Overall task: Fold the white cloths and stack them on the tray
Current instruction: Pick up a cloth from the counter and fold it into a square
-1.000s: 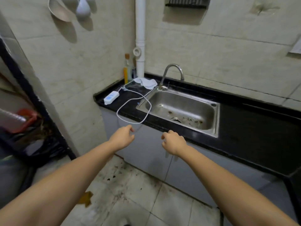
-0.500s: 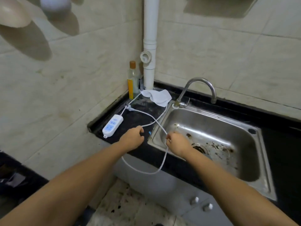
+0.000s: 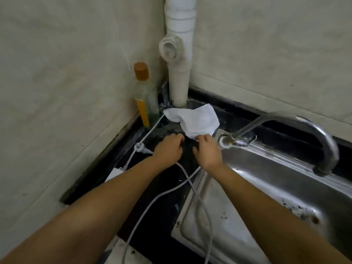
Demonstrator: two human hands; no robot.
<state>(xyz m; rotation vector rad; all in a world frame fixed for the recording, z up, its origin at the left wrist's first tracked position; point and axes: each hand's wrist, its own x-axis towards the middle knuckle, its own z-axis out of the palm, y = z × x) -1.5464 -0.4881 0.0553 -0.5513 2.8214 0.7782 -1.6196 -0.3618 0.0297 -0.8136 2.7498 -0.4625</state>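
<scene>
A crumpled white cloth (image 3: 194,121) lies on the black counter (image 3: 163,189) in the corner, at the foot of the white pipe. My right hand (image 3: 206,151) has its bent fingertips closed over the cloth's near edge. My left hand (image 3: 167,148) hovers just left of that edge with curled fingers, holding nothing and not touching the cloth. No tray is in view.
A steel sink (image 3: 276,187) with a curved tap (image 3: 297,134) lies to the right. A bottle with an orange cap (image 3: 145,96) stands in the corner beside the white pipe (image 3: 179,60). A white cable (image 3: 186,180) and power strip (image 3: 114,173) lie under my forearms.
I have stepped closer to the corner. Both hands moved forward from the counter's front edge, over the cable, to the cloth; my right hand now touches it.
</scene>
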